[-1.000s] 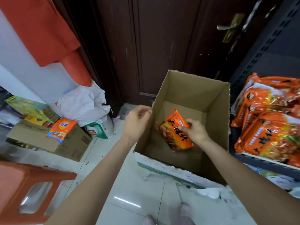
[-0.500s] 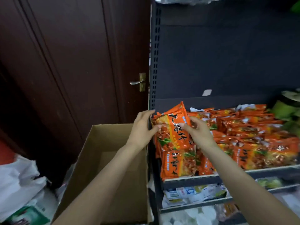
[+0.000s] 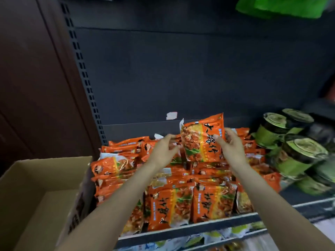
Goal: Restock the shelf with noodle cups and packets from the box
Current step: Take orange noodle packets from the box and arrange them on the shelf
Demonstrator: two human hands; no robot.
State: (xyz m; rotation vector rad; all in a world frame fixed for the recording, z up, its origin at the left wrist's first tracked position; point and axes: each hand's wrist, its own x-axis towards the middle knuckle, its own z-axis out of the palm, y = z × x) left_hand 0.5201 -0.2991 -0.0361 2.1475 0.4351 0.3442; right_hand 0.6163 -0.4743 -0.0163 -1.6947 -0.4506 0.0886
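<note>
Orange noodle packet [image 3: 203, 140] held upright above the rear of the packet pile, not yet set down. Right hand [image 3: 231, 145] is the active grip: fingers curled round the packet's right edge, thumb on its printed face. Left hand [image 3: 164, 148] sits just left of the packet, fingers loosely bent at its lower left corner; we cannot tell whether they pinch the wrapper or only touch it.

Below and in front of the grip, the shelf [image 3: 190, 228] carries many stacked orange packets [image 3: 181, 203], several layers deep, front row leaning on the shelf lip. To the right of the grip, green-lidded noodle cups [image 3: 293, 151] stacked on their sides, touching the packets.

Cardboard box [image 3: 36, 180] well to the left and below the left hand, beside the shelf upright. The visible part of its interior shows bare cardboard; the bottom is partly out of frame.

Judgement: restocking looks far along. This packet remains to be placed, and we cannot confirm the box is empty.
</note>
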